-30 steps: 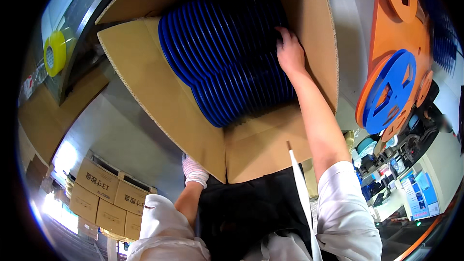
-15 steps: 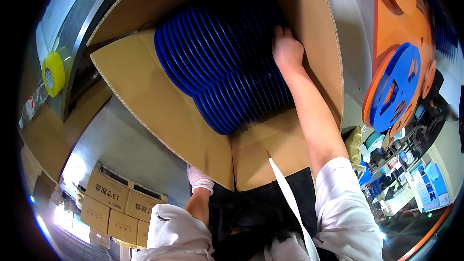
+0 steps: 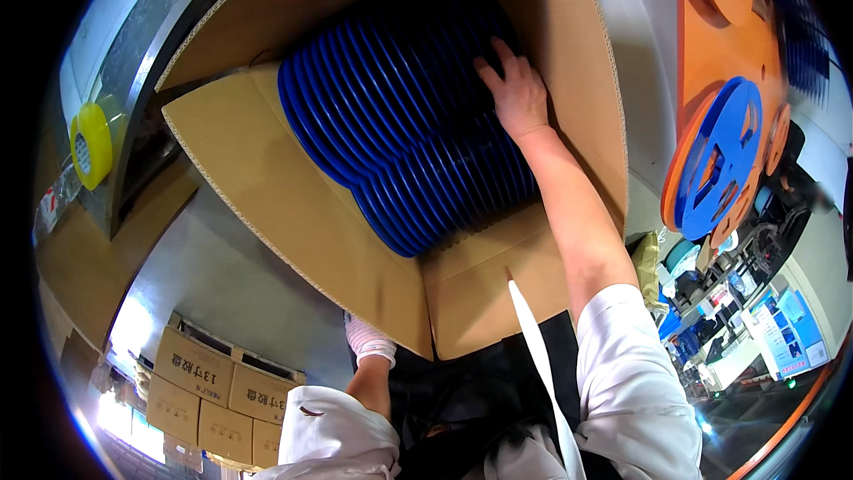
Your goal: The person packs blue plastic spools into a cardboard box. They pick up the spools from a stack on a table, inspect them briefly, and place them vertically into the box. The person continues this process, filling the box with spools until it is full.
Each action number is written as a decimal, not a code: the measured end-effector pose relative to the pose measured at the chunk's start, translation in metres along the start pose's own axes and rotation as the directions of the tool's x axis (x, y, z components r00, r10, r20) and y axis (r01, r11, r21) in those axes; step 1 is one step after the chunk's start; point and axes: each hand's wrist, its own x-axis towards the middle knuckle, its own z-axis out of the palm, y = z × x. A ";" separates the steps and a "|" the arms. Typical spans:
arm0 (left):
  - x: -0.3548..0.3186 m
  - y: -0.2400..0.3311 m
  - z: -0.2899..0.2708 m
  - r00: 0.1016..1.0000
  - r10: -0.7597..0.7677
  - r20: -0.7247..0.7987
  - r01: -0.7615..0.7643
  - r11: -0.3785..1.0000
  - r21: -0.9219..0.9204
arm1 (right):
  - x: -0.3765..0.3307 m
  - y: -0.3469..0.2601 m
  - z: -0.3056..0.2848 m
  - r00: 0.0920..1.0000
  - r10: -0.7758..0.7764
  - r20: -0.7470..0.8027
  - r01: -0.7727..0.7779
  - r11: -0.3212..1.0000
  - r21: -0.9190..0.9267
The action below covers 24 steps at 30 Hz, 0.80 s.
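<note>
A large cardboard box [image 3: 333,222] with raised flaps stands before me, with two side-by-side stacks of blue plastic reels [image 3: 418,178] inside, their discs on edge. My bare right hand [image 3: 517,93] reaches in on the right, fingers spread over the far right part of the reels. Nothing shows in its grasp, and its fingertips lie at or just above the rims. Below the box's near left wall is my left hand [image 3: 369,344], in a pale striped glove. That wall hides its fingers, so their grip cannot be seen.
Blue and orange reels [image 3: 721,160] lean at the right beside an orange panel. A yellow roll of tape [image 3: 91,147] sits on the left by a metal edge. Stacked cartons [image 3: 191,373] stand lower left. A white strap [image 3: 535,347] hangs in front of me.
My right hand has shifted left from the box's right wall, and its fingers have spread over the reels. My left hand has stayed at the box's near left side.
</note>
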 end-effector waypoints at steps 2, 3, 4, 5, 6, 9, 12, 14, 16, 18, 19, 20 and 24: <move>-0.002 0.003 -0.004 1.000 -0.005 0.004 0.005 1.000 -0.023 | 0.002 0.000 0.000 1.000 -0.017 0.016 0.016 1.000 0.008; -0.001 0.000 0.003 1.000 0.005 -0.030 -0.005 1.000 -0.019 | 0.002 0.000 -0.001 0.999 -0.014 0.029 0.014 1.000 0.011; 0.001 -0.002 0.009 0.998 0.016 -0.064 -0.017 1.000 -0.014 | 0.001 0.000 -0.002 0.999 -0.011 0.042 0.011 1.000 0.013; 0.004 -0.003 0.014 0.995 0.029 -0.098 -0.029 1.000 -0.009 | 0.001 0.000 -0.002 0.999 0.000 0.043 -0.001 1.000 0.026; 0.005 -0.005 0.018 0.998 0.019 -0.066 -0.020 1.000 -0.012 | 0.000 -0.001 -0.002 0.999 0.011 0.045 -0.012 0.999 0.038; 0.003 -0.001 0.003 1.000 0.007 0.021 -0.007 1.000 0.001 | 0.002 0.000 0.000 0.998 0.029 0.054 -0.032 0.998 0.058; -0.003 0.000 -0.003 0.997 -0.006 0.074 0.005 1.000 0.022 | 0.011 -0.011 -0.007 0.995 0.090 0.038 -0.094 0.986 0.137; -0.001 -0.001 -0.004 0.995 -0.032 0.093 0.032 0.999 0.003 | 0.015 -0.017 -0.012 0.989 0.141 0.034 -0.144 0.975 0.168; -0.001 -0.002 -0.002 0.997 -0.020 0.079 0.020 1.000 0.006 | 0.018 -0.023 -0.014 0.984 0.169 0.049 -0.175 0.969 0.175; -0.003 -0.002 -0.004 0.998 -0.017 0.065 0.018 1.000 -0.009 | 0.019 -0.023 -0.012 0.992 0.105 0.068 -0.112 0.989 0.093; -0.006 0.003 -0.016 0.998 -0.019 0.060 0.021 0.999 -0.026 | 0.018 -0.024 -0.010 0.994 0.073 0.080 -0.078 0.995 0.055; -0.008 0.007 -0.023 0.998 -0.021 0.056 0.023 0.999 -0.042 | 0.018 -0.024 -0.007 0.998 0.037 0.041 -0.040 0.997 0.073; -0.004 0.007 -0.030 0.992 -0.060 0.107 0.068 0.995 -0.078 | 0.020 -0.021 0.000 0.998 -0.066 -0.016 0.068 0.993 0.102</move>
